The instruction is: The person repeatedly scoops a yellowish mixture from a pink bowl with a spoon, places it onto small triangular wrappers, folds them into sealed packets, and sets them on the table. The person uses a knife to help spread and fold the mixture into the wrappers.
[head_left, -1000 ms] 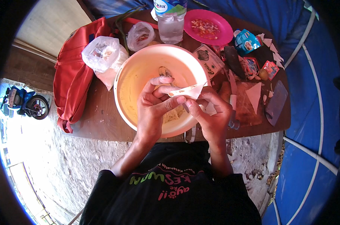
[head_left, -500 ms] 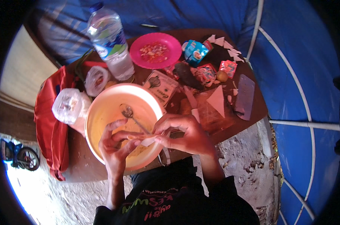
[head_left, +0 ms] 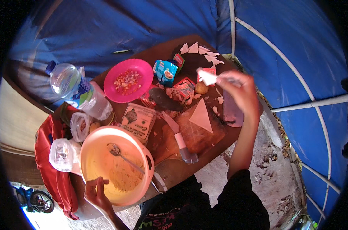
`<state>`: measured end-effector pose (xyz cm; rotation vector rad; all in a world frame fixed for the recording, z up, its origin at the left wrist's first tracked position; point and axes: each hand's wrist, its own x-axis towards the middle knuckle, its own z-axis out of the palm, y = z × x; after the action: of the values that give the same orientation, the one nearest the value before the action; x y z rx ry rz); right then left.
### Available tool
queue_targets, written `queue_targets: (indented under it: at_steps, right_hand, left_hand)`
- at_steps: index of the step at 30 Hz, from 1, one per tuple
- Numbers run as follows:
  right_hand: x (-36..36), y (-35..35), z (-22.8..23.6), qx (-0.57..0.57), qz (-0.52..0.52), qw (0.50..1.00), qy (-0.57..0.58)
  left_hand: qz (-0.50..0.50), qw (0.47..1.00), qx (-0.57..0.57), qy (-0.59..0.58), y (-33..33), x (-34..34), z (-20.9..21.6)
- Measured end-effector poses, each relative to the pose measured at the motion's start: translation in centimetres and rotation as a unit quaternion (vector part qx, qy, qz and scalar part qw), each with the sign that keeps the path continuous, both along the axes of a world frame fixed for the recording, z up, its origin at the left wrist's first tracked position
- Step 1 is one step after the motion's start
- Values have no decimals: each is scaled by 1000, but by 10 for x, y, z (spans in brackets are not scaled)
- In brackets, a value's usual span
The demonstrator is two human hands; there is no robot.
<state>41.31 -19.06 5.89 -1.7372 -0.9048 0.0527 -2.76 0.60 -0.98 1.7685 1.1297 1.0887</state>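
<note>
My right hand (head_left: 239, 90) reaches out over the far right of the table, pinching a small folded dough wrapper (head_left: 208, 78) between thumb and fingers. Several similar folded wrappers (head_left: 193, 48) lie in a curved row on a dark surface at the far edge. My left hand (head_left: 96, 191) is at the near rim of a pale orange bowl (head_left: 148, 168), fingers loosely bent with nothing visible in them. Inside the bowl, a metal spoon (head_left: 122, 155) rests in a pale yellow filling (head_left: 128, 176). A flat triangular wrapper (head_left: 201, 118) lies on a wooden cutting board (head_left: 210, 138).
A knife (head_left: 177, 136) lies across the board's left part. Behind stand a pink plate (head_left: 111, 80) of chopped pieces, a water bottle (head_left: 72, 84) and a blue packet (head_left: 166, 72). Plastic bags (head_left: 62, 155) and red cloth (head_left: 53, 168) are left; a wrapper package (head_left: 138, 120) lies mid-table.
My hands have parted. The right one has carried the folded wrapper from above the bowl to the far right; the left has dropped to the bowl's near rim. The view has shifted.
</note>
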Motion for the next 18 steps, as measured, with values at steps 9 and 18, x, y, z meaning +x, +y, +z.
queue_targets:
  at_steps: [9,18]
  right_hand:
    - [214,38,-77,-184,-163,962,-118]
    - [265,101,-111,-260,-146,952,-71]
  left_hand:
    - [104,985,6,-135,8,-9,-18]
    - [115,982,12,-147,10,-6,-16]
